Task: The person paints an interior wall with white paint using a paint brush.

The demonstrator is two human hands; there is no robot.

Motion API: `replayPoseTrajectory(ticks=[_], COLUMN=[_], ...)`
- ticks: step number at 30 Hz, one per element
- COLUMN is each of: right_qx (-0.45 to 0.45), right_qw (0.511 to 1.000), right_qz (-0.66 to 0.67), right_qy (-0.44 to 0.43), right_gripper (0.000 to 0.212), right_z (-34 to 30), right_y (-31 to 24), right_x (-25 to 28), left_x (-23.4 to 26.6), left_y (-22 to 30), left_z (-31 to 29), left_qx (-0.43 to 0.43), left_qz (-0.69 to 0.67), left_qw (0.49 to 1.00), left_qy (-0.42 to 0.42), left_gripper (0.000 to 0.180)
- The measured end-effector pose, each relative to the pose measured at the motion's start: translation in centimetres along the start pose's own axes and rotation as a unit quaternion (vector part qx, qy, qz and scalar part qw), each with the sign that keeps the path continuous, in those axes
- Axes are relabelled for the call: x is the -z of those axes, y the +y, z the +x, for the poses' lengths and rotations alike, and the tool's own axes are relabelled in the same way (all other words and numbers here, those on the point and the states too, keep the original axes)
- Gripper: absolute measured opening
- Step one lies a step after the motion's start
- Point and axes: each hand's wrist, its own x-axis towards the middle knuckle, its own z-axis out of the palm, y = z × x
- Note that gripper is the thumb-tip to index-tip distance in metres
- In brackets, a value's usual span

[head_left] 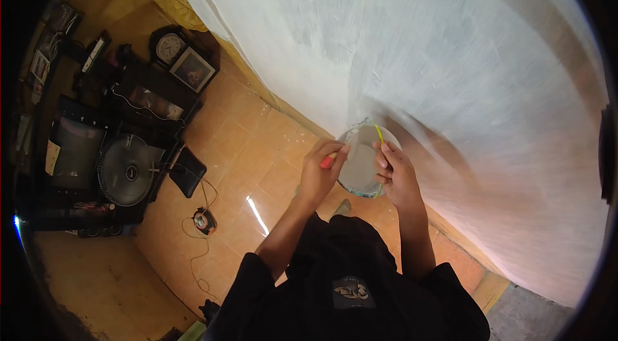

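Below my hands, close to the wall, is a round bucket (pixel 360 170) with a pale grey inside and a stained rim. My left hand (pixel 318 173) is at the bucket's left edge, its fingers closed around a tool with a red handle (pixel 328 161). The tool's working end is mostly hidden, so its kind is unclear. Over the bucket's right side my right hand (pixel 400 177) is closed on a thin yellow-green strip (pixel 378 133). This strip shows above and below the fingers, reaching toward the rim on both sides, and looks like the bucket's handle.
A wall with streaky white paint (pixel 399 38) rises ahead and right. On the tiled floor (pixel 238 148) lie a cord and a small round device (pixel 204 220). A fan (pixel 129 170), a clock (pixel 170 48) and a framed picture (pixel 192 70) stand by dark furniture at left.
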Motion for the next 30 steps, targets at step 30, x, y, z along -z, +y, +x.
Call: replayPoseTrajectory(ticks=[30], right_qx=[0.039], right_qw=[0.988], right_qz=[0.080], right_qy=[0.130], right_gripper=[0.021], right_z=[1.2], right_y=[6.6], right_x=[0.1], left_x=[1.6], left_y=[-5.8], left_z=[9.3], left_qx=[0.233], left_qz=[-0.525], left_qw=[0.810], left_qy=[0.117], left_gripper=[0.050])
